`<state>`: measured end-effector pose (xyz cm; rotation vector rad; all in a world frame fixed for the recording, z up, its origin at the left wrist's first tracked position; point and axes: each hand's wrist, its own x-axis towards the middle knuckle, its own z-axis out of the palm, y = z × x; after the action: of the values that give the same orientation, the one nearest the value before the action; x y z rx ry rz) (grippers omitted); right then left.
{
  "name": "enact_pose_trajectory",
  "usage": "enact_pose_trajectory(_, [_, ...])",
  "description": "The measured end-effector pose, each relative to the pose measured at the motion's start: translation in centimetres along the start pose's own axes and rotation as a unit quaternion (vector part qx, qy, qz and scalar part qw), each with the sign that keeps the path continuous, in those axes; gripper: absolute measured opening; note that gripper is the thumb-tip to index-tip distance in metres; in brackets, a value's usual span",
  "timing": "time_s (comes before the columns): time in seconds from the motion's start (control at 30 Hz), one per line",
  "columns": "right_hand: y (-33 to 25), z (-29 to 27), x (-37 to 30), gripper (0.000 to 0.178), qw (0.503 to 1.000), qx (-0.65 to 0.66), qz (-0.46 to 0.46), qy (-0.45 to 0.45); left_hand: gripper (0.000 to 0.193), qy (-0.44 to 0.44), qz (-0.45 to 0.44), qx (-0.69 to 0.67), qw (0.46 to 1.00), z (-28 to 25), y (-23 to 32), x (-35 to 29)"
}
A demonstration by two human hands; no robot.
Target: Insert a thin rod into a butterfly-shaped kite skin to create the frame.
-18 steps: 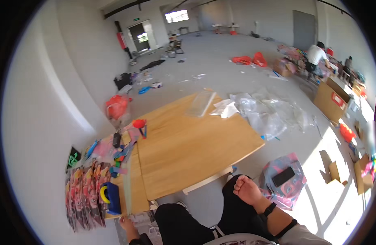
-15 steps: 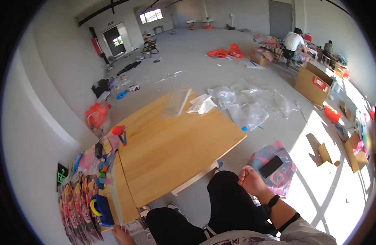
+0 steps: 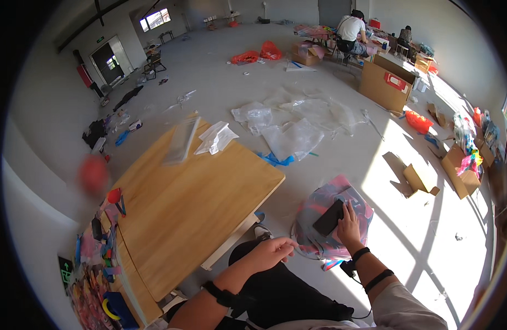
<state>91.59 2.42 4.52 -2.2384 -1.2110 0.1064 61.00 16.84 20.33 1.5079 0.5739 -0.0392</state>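
Observation:
My right hand (image 3: pixel 350 226) reaches over a plastic-covered pink and grey bundle (image 3: pixel 304 234) on the right. Its fingers are stretched out and touch the right edge of a black smartphone (image 3: pixel 326 220), which lies flat on the bundle. My left hand (image 3: pixel 271 253) hovers above my thigh, near the left side of the bundle. Its fingers are curled inward, and nothing shows in them. Both wrists carry black bands.
A wooden table (image 3: pixel 193 203) stands to the left, with a clear plastic box (image 3: pixel 182 142) and crumpled white paper (image 3: pixel 215 137). A blue tape dispenser (image 3: pixel 121 309) sits at its near-left end. Clear plastic sheets (image 3: pixel 292 135) and cardboard boxes (image 3: pixel 385 85) lie beyond. Another person (image 3: pixel 351 33) sits far off.
My view has swung to the right. The left hand has come from the table's near-left end across to my lap. The right hand has moved from beside the phone onto its edge, fingers straightened.

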Motion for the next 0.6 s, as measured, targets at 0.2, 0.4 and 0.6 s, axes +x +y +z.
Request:
enact_pose_trajectory(0.2, [2.1, 2.0, -0.6, 0.068, 0.995, -0.072, 0.07, -0.016, 0.026, 0.161, 0.062, 0.177, 0.969, 0.6, -7.5, 14.0])
enact_pose_trajectory(0.4, [1.9, 1.6, -0.8, 0.071, 0.995, -0.089, 0.041, -0.004, 0.039, 0.356, 0.077, 0.255, 0.896, 2.3, -11.1, 19.3])
enact_pose_trajectory(0.6, [1.6, 1.5, -0.5, 0.066, 0.994, -0.102, 0.032, 0.002, 0.039, 0.349, 0.114, 0.262, 0.893, 2.3, -12.1, 19.8])
